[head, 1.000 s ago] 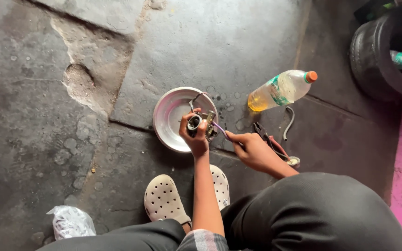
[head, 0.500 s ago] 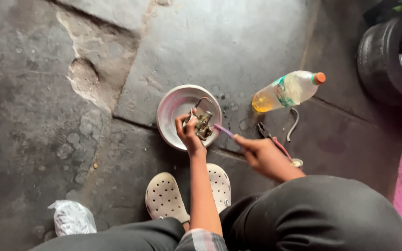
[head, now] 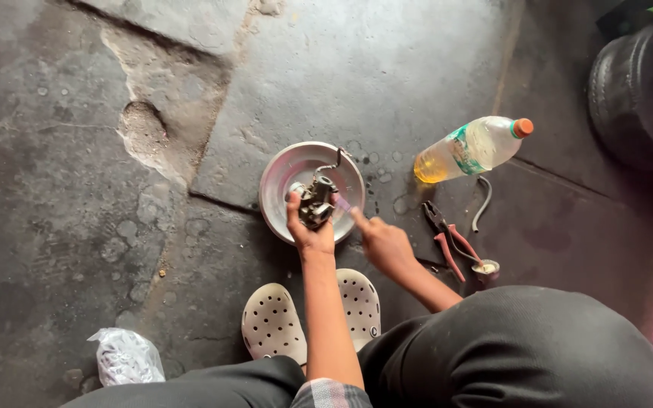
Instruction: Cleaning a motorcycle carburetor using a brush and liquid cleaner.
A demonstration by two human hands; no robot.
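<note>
A person squats on a stone floor (head: 432, 68). The left hand (head: 310, 233) grips a small metal engine part (head: 316, 202) above a steel bowl (head: 281, 181). The right hand (head: 383, 243), just right of the bowl, pinches a thin purple tool (head: 344, 205) against the part. Further right lie pliers (head: 447, 238) and a bottle (head: 470, 149) of yellow liquid.
</note>
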